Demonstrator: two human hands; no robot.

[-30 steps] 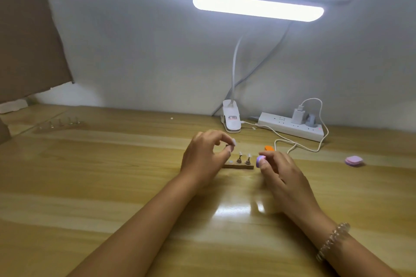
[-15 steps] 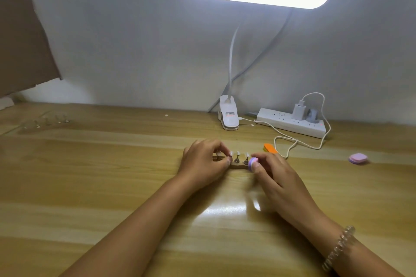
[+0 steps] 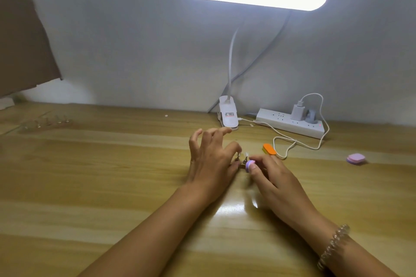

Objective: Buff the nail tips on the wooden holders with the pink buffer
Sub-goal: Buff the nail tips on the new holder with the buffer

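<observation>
Inspector: Hands, status?

Technician: Right hand (image 3: 274, 177), bracelet (image 3: 333, 245) at wrist, grips pink buffer (image 3: 249, 165) between thumb and fingers. Left hand (image 3: 211, 159) pinches wooden holder (image 3: 241, 165) with thumb and forefinger; remaining fingers are raised.

Inspector: Buffer location?

Technician: Just beside a nail tip (image 3: 247, 154) on that holder; contact cannot be confirmed. Beyond, on worktop (image 3: 112, 186): orange block (image 3: 269, 149), power strip (image 3: 292, 122), lamp clip (image 3: 228, 116). Second holder (image 3: 45, 122) lies far left.
</observation>
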